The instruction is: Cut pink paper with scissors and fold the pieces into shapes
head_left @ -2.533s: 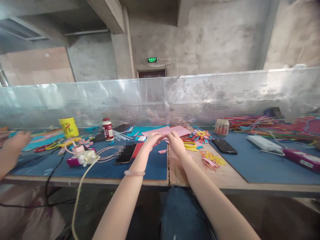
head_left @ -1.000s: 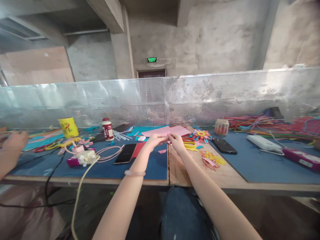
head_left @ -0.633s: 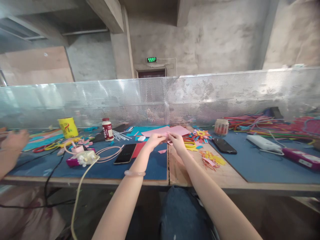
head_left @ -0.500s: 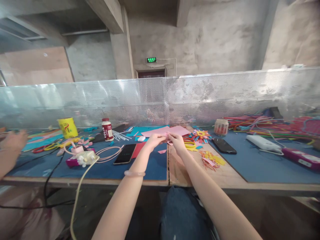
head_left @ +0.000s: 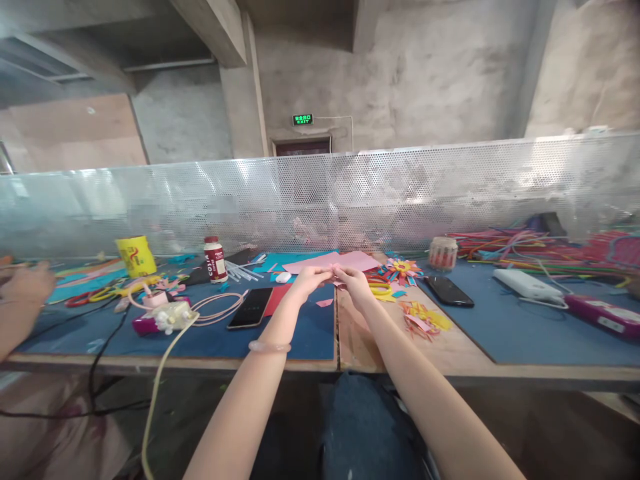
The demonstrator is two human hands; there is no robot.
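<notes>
My left hand (head_left: pixel 313 280) and my right hand (head_left: pixel 353 281) meet over the table, fingertips pinched together on a small piece of pink paper (head_left: pixel 335 267). Its exact shape is mostly hidden by the fingers. Just behind my hands lie larger pink paper sheets (head_left: pixel 360 260) on top of blue paper (head_left: pixel 277 260). A small pink scrap (head_left: pixel 325 303) rests on the mat below my left hand. Yellow-handled scissors (head_left: pixel 381 291) lie beside my right hand. Close by on the right is a multicoloured paper flower (head_left: pixel 401 269).
A black phone (head_left: pixel 250 308) lies left on red paper (head_left: pixel 277 300), another phone (head_left: pixel 449 292) right. Yellow and orange paper strips (head_left: pixel 425 319) lie near the right forearm. A bottle (head_left: pixel 215 259), a yellow can (head_left: pixel 135 256) and a power strip (head_left: pixel 165 318) stand left. Another person's hand (head_left: pixel 27 290) is at far left.
My hands stay in nearly the same place, with a slight shift of the fingers on the pink paper. The other person's hand at far left has moved slightly.
</notes>
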